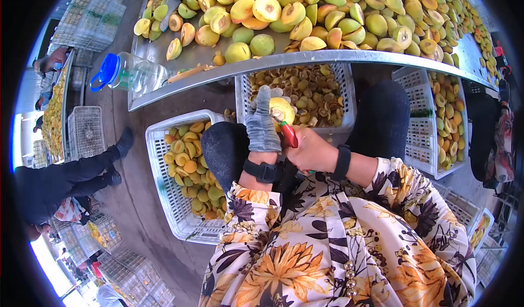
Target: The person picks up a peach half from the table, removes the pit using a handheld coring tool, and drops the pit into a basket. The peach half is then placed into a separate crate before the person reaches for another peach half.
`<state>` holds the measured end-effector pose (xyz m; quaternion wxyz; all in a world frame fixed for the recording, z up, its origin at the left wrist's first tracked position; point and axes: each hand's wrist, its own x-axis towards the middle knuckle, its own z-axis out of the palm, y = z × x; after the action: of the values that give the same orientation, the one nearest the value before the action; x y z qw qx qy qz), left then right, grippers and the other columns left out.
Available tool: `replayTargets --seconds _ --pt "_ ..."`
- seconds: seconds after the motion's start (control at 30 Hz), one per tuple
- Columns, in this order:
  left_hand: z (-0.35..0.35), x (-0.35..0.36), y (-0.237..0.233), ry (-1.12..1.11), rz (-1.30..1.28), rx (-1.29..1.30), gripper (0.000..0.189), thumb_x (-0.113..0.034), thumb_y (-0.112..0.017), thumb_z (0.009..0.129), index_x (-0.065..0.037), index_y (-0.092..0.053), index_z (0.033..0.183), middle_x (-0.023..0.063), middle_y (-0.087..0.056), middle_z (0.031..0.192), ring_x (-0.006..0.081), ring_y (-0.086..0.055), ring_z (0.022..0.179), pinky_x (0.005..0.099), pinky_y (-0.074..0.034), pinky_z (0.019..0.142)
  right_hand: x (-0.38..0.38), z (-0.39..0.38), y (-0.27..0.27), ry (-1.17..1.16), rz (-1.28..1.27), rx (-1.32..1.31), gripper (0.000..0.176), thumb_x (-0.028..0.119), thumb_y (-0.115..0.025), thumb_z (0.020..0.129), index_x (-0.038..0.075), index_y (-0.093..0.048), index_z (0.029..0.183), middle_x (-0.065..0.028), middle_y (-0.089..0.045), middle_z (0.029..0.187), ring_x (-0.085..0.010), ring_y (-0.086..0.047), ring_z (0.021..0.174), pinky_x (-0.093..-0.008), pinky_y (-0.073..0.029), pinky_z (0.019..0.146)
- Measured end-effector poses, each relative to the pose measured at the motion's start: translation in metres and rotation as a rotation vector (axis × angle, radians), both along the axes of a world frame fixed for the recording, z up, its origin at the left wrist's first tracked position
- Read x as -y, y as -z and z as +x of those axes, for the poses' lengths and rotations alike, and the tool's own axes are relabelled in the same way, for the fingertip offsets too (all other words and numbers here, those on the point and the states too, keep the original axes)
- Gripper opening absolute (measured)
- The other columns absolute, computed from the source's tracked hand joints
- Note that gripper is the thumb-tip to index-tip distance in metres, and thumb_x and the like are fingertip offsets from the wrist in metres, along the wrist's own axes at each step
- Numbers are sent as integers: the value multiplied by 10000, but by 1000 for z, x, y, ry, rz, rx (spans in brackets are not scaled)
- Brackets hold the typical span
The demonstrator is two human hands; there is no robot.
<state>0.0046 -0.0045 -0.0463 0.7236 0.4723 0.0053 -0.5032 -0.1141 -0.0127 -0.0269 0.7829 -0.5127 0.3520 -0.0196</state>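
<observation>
In a grey knitted glove, my left hand (262, 124) is closed around a halved yellow peach (281, 110), cut face turned up. My right hand (312, 149) is bare and wraps round a red-handled pitting knife (289, 134). Its tip meets the peach, though the blade itself is mostly hidden. Both hands are over my lap, near the white crate (349, 107) of peach scraps and stones under the table edge. To the left, a white crate (164, 198) holds peach halves.
A metal table (218, 75) carries a heap of peach halves (267, 9). A blue-capped water bottle (134, 73) lies at its left corner, beside a wooden-looking handle (188, 73). Another peach crate (423, 143) stands right. A person's legs (82, 173) and stacked crates (87, 20) are left.
</observation>
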Motion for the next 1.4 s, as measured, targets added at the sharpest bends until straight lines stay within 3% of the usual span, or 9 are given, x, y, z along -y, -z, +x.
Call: replayTargets --seconds 0.13,0.23,0.43,0.57,0.97,1.17,1.27,1.33,1.4 --pt "29 -2 4 448 -84 -170 234 -223 -651 785 -4 -599 850 129 -621 755 246 -617 623 356 -533 515 -2 -3 1 -79 -271 -94 50 -5 -466 760 18 -437 793 -32 -464 517 -109 -474 369 -259 -390 344" --pt "32 -1 11 518 -108 -126 261 -259 -652 781 -10 -601 838 137 -624 763 262 -619 630 361 -535 521 1 -9 -3 -99 -471 -78 68 2 -470 762 5 -448 827 -37 -473 526 -111 -483 373 -259 -397 348" --pt "26 4 9 371 -245 -124 420 -388 -648 766 -11 -571 935 155 -619 777 291 -622 641 376 -541 553 24 -10 -17 -105 55 -4 89 33 -469 776 9 -460 861 -37 -468 525 -112 -469 364 -262 -376 328" --pt "6 -1 1 154 -241 -102 457 -420 -627 774 -8 -550 958 156 -613 761 287 -616 601 373 -539 534 16 -6 -16 -102 -41 -12 64 -6 -463 776 22 -445 830 -20 -463 538 -94 -452 359 -240 -357 326" --pt "28 5 9 470 -202 25 257 -231 -653 787 0 -605 889 109 -627 786 224 -623 637 338 -535 523 21 -11 -18 -176 -128 -51 78 2 -468 769 8 -452 845 -22 -461 548 -102 -474 375 -251 -374 336" --pt "7 11 2 30 -154 328 229 -171 -629 812 17 -590 936 118 -624 763 197 -610 592 298 -516 507 25 -5 -19 -112 175 -53 109 4 -481 760 -8 -443 862 -24 -464 560 -107 -474 373 -257 -374 327" --pt "14 8 2 222 -126 209 348 -295 -652 781 4 -562 934 120 -617 739 219 -610 573 341 -522 451 22 -7 -20 -80 407 38 112 11 -485 764 -6 -438 865 -27 -461 557 -105 -453 368 -256 -374 322" --pt "21 9 8 413 -103 18 378 -354 -660 760 0 -585 872 140 -614 699 238 -601 537 350 -514 443 14 -7 -16 -143 -51 -102 122 15 -492 770 1 -435 877 -28 -443 553 -89 -411 365 -250 -361 317" --pt "23 8 6 424 -116 -21 372 -351 -657 764 -2 -587 871 138 -615 705 236 -603 542 349 -515 444 11 -6 -16 -143 -125 -119 119 15 -492 774 5 -433 877 -28 -433 552 -82 -393 365 -247 -356 318"
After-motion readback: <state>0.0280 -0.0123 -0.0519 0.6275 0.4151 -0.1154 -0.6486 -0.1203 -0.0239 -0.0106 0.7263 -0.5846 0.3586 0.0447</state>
